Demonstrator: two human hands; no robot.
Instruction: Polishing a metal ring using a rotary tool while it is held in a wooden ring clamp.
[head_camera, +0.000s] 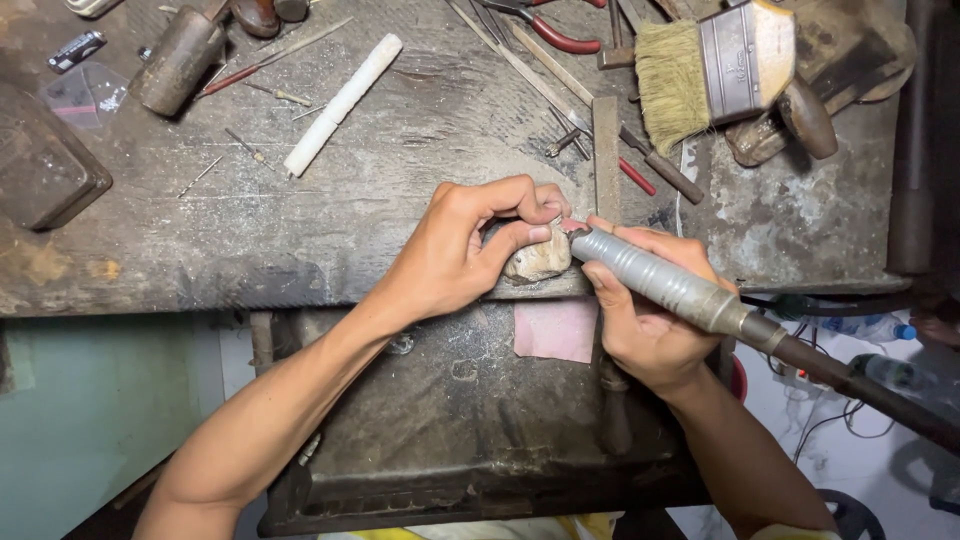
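At the counter (300, 230) edge, your left hand (470, 250) pinches a small piece on the stone (538, 260); your right hand (640, 325) grips the grinder (665, 285) against it. You seem mid-grinding; keep the tip steady.

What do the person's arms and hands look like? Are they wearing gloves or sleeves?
No gloves: both the left hand and the right hand are bare. The forearms are bare too, with no sleeves, watch or rings showing. The arms look slim, and the fingernails are short.
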